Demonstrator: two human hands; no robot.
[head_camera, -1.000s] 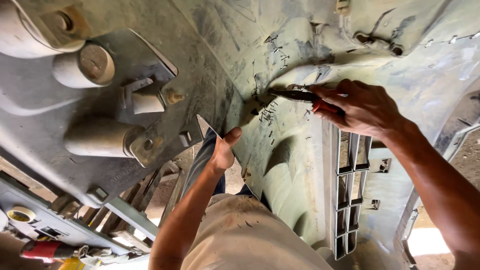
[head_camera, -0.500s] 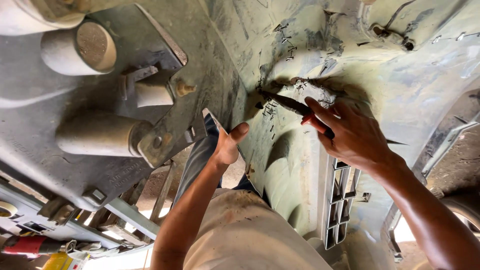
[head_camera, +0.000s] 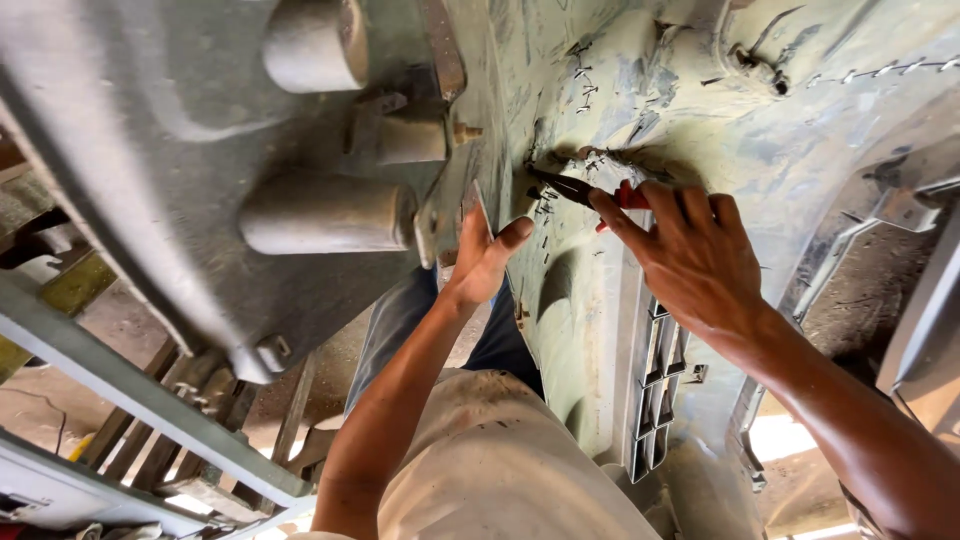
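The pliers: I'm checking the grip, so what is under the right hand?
Under the right hand show the pliers, with dark jaws and a bit of red handle. The rest of the handles is covered by the hand.
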